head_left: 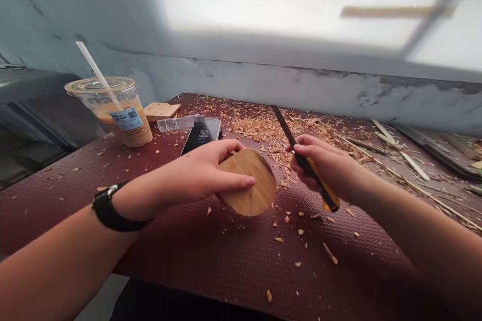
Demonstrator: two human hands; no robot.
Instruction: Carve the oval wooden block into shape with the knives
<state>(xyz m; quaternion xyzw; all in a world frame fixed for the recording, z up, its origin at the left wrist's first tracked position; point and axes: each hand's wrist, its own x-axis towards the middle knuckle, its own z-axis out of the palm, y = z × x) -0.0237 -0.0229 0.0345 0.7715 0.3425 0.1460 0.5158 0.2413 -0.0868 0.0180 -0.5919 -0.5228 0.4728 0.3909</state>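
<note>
My left hand (211, 165), with a black band at the wrist, grips a round wooden disc (250, 195) by its left side, thumb across the flat face. A strip of dark bark-like edge shows along the disc's upper right. In my right hand (316, 155) is a file (285, 128) with a long, flat, dark blade and a black-and-yellow handle. Its blade points up and to the left, apart from the disc. Both hands are above a dark red textured table (181, 261). My palms hide part of the disc's left side and some of the file's handle.
Wood shavings (259, 128) lie heaped at the back. An iced drink cup (124, 115) with a straw stands at left, near a phone (201, 135), a clear plastic case (169, 125) and a wooden block (161, 110). Sticks (414, 165) and a long dark blade (437, 150) lie at right.
</note>
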